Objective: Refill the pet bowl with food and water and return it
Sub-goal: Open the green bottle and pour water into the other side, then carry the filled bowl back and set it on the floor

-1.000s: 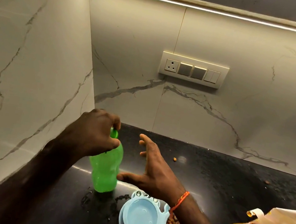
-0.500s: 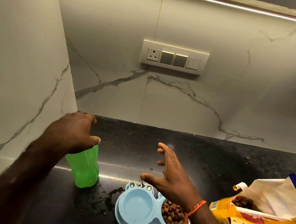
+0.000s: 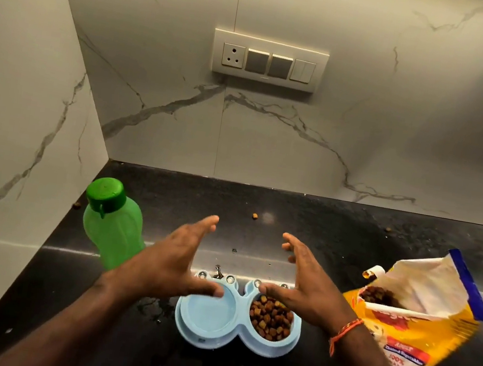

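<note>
So the pet bowl [image 3: 236, 323] is a pale blue plastic double dish, kind of a figure-eight shape, sitting on the glossy black speckled tabletop [image 3: 350, 246] near the front edge. Its left well looks smooth and holds clear water, and the right well is full of chunky brown kibble [image 3: 270, 319]. To the left stands a translucent green bottle [image 3: 113, 226] with a darker green screw cap, upright, close to the white marble-look side wall [image 3: 22, 87]. On the right a crinkly yellow food bag [image 3: 421, 316] lies tilted with its mouth open and kibble showing inside (white lining, blue strip along the top). There are wet splashes on the tabletop by the bowl's left side, and a few stray kibble bits further back.

Compared with half a second ago, the left hand [image 3: 172, 261] has let go of the bottle, which now stands on its own, and has swung over to the bowl.

Both hands hover above the bowl's back rim, palms facing each other, fingers straight and spread, holding nothing. The right hand [image 3: 305, 281] has an orange thread band [image 3: 344, 333] at the wrist. I can't tell if either thumb actually touches the bowl.
</note>
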{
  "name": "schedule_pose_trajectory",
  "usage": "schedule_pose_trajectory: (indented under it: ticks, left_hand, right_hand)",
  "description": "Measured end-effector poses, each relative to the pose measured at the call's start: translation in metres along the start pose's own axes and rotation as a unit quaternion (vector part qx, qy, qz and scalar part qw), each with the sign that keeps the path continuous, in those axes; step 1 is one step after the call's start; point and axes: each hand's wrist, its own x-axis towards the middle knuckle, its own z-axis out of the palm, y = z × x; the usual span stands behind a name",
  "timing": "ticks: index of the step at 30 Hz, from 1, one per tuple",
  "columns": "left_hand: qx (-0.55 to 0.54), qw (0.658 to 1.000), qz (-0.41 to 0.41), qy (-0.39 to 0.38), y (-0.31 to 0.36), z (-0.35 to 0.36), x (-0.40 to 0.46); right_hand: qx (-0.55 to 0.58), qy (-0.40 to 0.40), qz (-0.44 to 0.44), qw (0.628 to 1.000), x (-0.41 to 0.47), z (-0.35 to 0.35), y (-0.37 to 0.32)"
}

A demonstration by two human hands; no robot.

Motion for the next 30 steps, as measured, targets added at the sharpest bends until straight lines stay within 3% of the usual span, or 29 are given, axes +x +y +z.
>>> schedule_pose_trajectory:
  ticks: [6, 10, 16, 30]
  left_hand:
    - [0.018, 0.996, -0.032, -0.086, -0.028, 0.063, -0.013]
    - [0.059, 0.992, -0.021, -0.105, -0.036, 0.093, -0.024]
    - [0.022, 0.999, -0.031, -0.031, -0.045, 0.106, -0.022]
    - [-0.024, 0.998, -0.046, -0.018, -0.050, 0.107, -0.017]
  right_hand:
    - [-0.048, -0.145, 0.061, 0.986, -0.021, 0.023, 0.040]
    - [-0.093, -0.191, 0.072, 0.975, -0.030, 0.039, 0.056]
    - [-0.096, -0.146, 0.066, 0.982, -0.027, 0.055, 0.065]
    - [-0.094, -0.137, 0.073, 0.983, -0.023, 0.058, 0.069]
